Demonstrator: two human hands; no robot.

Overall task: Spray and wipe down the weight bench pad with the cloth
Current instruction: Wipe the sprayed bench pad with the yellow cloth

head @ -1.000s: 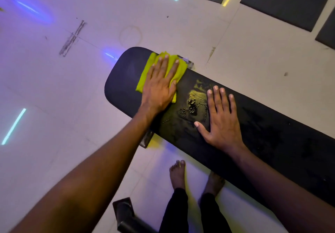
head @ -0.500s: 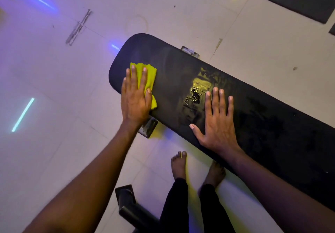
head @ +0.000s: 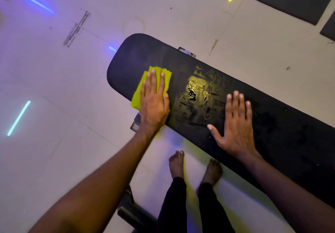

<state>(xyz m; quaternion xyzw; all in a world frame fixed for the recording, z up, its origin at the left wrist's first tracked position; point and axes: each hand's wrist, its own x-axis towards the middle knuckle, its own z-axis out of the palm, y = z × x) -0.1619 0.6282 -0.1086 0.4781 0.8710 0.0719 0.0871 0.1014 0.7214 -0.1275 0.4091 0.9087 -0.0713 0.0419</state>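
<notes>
Cloth (head: 139, 94): flat on the bench pad (head: 272, 123), beneath the left hand (head: 154, 104), fingers straight and pressing.
Wet patch (head: 195, 94): right of those fingertips (unwiped); sweep there.
Right hand (head: 235, 125): fingers spread flat, bracing.

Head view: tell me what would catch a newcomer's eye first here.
The bright yellow-green cloth stands out most, pressed flat under the left hand near the rounded end of the black bench pad. Next comes the wet patch of spray droplets glinting on the pad between the two hands, with the right hand spread flat beside it. Coloured light strips glow on the pale floor around.
</notes>
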